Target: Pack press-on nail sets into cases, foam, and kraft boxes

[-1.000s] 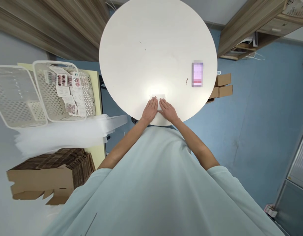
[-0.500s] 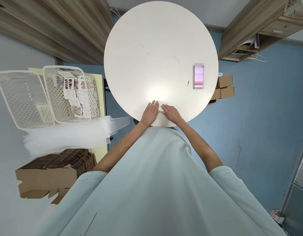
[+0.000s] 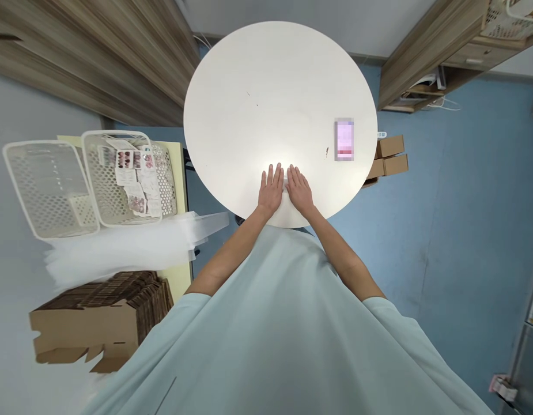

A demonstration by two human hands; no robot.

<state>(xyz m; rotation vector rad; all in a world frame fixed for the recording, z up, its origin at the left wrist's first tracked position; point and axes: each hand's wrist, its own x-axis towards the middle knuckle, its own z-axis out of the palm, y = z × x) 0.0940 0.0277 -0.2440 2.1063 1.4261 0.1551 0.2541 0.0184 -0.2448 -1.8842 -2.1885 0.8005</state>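
Both my hands lie flat near the front edge of a round white table. My left hand has its fingers stretched forward and a little spread. Close beside it, my right hand also lies palm down with straight fingers. A small white piece, which looks like paper or thin sheet, shows in the narrow gap between the hands; most of it is covered, and its exact kind cannot be made out. A phone-shaped thing with a blurred pink screen lies on the table to the right.
Left of me, a white basket holds packs of patterned cards, with another white basket beside it. White translucent sheets and stacked flat cardboard lie nearer. Small brown boxes stand beyond the table's right edge.
My hands have turned to point forward and flattened, moving closer together over the white piece. Before, they angled inward with the piece showing more between them. The view has shifted slightly.
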